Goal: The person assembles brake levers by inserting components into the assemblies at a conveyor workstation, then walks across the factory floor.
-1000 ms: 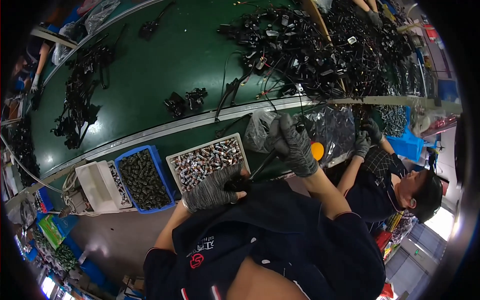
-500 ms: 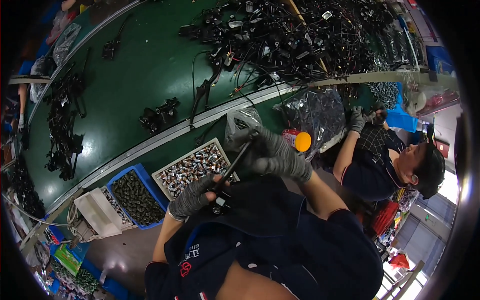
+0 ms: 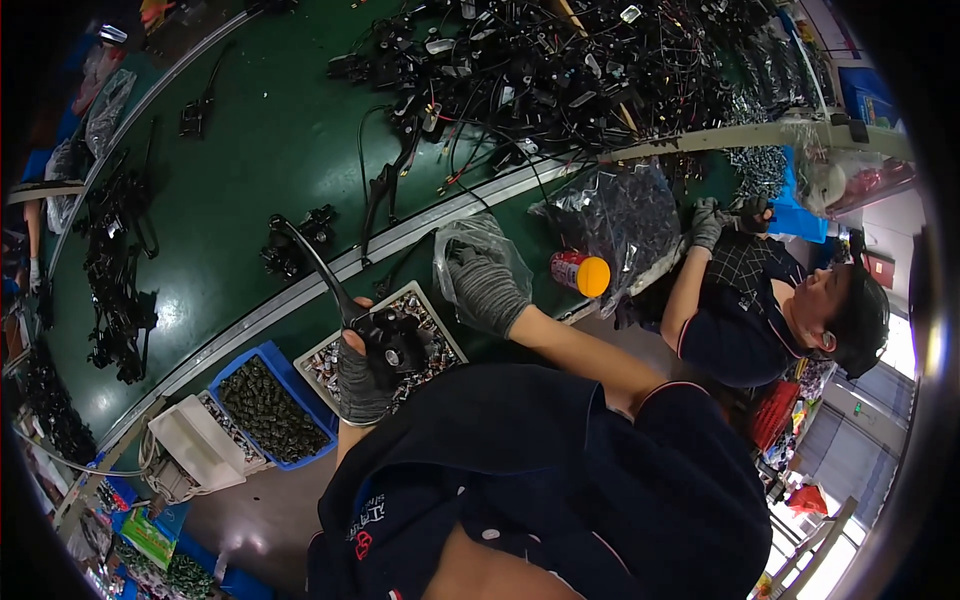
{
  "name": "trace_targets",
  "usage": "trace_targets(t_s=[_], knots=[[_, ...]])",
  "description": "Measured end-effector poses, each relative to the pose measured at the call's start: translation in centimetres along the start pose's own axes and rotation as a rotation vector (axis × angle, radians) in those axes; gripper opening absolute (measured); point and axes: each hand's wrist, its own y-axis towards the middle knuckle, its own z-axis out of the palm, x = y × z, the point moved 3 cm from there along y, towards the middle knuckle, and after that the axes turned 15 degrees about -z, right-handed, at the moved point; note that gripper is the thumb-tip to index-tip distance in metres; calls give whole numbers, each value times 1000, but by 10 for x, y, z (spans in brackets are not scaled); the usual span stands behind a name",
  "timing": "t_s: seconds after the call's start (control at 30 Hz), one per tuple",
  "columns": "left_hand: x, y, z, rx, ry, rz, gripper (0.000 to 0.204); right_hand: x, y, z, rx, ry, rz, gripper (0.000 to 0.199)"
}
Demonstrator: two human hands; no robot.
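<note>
My left hand (image 3: 362, 385), in a grey knit glove with bare fingertips, grips a black brake lever (image 3: 385, 338). Its long curved blade points up and to the left, and its housing sits beside my thumb. My right hand (image 3: 490, 290), gloved the same way, reaches into a clear plastic bag (image 3: 462, 240) at the bench edge. The bag hides its fingers, so what they touch cannot be made out. Below the held lever, a white tray (image 3: 318, 372) contains many small metal parts.
A blue bin (image 3: 327, 420) of dark small parts stands left of the tray. A red jar with a yellow lid (image 3: 594, 277) is to the right. Black lever assemblies (image 3: 560, 90) heap across the green bench (image 3: 270, 150). At right, a co-worker (image 3: 745, 310) handles parts.
My right hand has left the lever and moved left and down into the plastic bag. My left hand has turned the brake lever, whose blade now points up-left.
</note>
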Motion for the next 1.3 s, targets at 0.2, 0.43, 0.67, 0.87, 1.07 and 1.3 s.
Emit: trace_targets(t_s=[0.2,0.43,0.67,0.87,1.07,1.3], knots=[[8,1,7,38,28,-67,64,-14,-11,14,-185,-218,-209,57],[12,9,-4,-16,111,-56,71,-14,-14,5,-100,45,-5,45],[12,12,13,78,-23,-31,64,-2,-29,-62,-425,774,105,29],[19,35,-10,32,64,11,70,71,-11,-112,-565,719,-144,19],[8,24,1,13,-16,34,68,72,-11,-92,-534,1149,112,26],[13,23,-13,-55,214,42,64,43,-13,-54,-330,1183,177,23]])
